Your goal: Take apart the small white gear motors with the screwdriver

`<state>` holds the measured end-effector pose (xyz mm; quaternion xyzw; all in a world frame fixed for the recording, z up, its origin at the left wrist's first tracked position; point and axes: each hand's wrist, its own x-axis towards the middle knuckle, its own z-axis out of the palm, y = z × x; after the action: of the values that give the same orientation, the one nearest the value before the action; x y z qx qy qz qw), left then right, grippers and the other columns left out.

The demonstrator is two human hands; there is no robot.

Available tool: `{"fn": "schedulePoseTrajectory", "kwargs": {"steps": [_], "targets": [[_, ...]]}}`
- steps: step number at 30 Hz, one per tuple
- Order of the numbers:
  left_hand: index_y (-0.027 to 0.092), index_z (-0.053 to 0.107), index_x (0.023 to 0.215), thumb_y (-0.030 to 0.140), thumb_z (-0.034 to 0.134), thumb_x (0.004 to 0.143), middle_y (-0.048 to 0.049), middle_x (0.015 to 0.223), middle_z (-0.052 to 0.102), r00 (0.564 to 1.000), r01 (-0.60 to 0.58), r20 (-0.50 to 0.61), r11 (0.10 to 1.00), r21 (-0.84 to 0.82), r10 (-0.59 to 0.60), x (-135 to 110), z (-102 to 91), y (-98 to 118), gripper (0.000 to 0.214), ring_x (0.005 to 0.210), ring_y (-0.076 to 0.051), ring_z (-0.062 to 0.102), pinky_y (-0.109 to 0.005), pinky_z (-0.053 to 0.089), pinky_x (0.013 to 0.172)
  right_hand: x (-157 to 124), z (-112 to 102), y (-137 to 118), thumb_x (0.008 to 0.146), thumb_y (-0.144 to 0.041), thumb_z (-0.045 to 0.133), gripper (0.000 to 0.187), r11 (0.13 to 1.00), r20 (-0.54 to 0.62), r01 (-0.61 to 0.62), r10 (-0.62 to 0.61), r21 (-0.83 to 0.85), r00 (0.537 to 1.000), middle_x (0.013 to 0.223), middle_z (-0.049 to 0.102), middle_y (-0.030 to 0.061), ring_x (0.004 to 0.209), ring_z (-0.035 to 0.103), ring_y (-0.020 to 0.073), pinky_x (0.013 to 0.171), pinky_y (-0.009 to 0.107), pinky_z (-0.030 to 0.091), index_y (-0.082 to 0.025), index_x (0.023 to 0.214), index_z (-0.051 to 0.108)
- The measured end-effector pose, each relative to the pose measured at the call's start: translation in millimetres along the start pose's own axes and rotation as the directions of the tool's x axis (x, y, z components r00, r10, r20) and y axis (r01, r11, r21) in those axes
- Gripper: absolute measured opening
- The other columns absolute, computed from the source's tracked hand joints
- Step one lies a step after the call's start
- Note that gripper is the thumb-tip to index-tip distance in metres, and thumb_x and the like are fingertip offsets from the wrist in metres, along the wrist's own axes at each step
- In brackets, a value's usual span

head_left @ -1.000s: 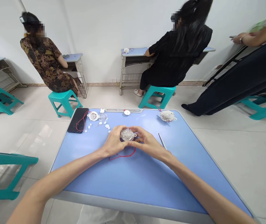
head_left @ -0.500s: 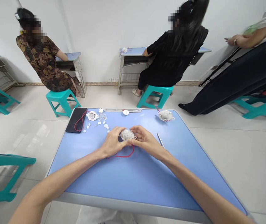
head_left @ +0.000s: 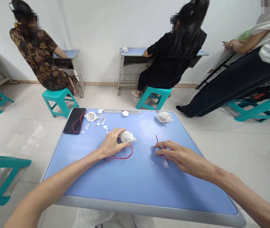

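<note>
Left hand (head_left: 111, 145) clamps its grip on the light, probably brittle gear housing (head_left: 126, 136) by its rim; right hand (head_left: 180, 155) lies spread on a thin metal tool (head_left: 157, 140).

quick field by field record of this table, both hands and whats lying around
left hand: grips the round white mechanism resting on the blue table
red wire: loops from the mechanism, under the left hand
right hand: open, fingertips on the thin metal tool
far left corner: black phone, loose white parts beside it
far right: second round mechanism, untouched
background: other people at desks on teal stools
</note>
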<state>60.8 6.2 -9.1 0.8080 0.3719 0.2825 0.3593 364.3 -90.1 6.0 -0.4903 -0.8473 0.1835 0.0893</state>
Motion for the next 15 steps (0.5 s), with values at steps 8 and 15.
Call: {"fn": "schedulePoseTrajectory", "kwargs": {"steps": [8,15], "targets": [[0.019,0.061,0.115,0.028,0.08,0.073,-0.0054,0.104,0.064,1.0,0.025,0.002,0.999,-0.034,-0.025,0.1,0.0,0.5,0.047,0.091,-0.021,0.06,-0.034,0.048,0.083,0.1,16.4,5.0,0.096,-0.014,0.035,0.031,0.998,-0.112,0.062,-0.061,0.008,0.992,0.119,0.065,0.0101,0.102,0.063,0.0225,0.078,0.035,0.056,-0.024,0.091,0.064],[0.019,0.061,0.118,0.029,0.08,0.074,-0.006,0.107,0.065,1.0,0.024,0.0,0.999,-0.033,-0.024,0.7,-0.2,-1.1,0.049,0.095,-0.022,0.061,-0.035,0.049,0.085,8.7,23.4,-0.7,0.093,-0.005,0.035,0.033,0.987,-0.26,0.142,-0.157,-0.077,0.953,0.093,0.069,0.0056,0.082,0.062,0.0188,0.07,0.031,0.053,-0.025,0.098,0.061]]}}
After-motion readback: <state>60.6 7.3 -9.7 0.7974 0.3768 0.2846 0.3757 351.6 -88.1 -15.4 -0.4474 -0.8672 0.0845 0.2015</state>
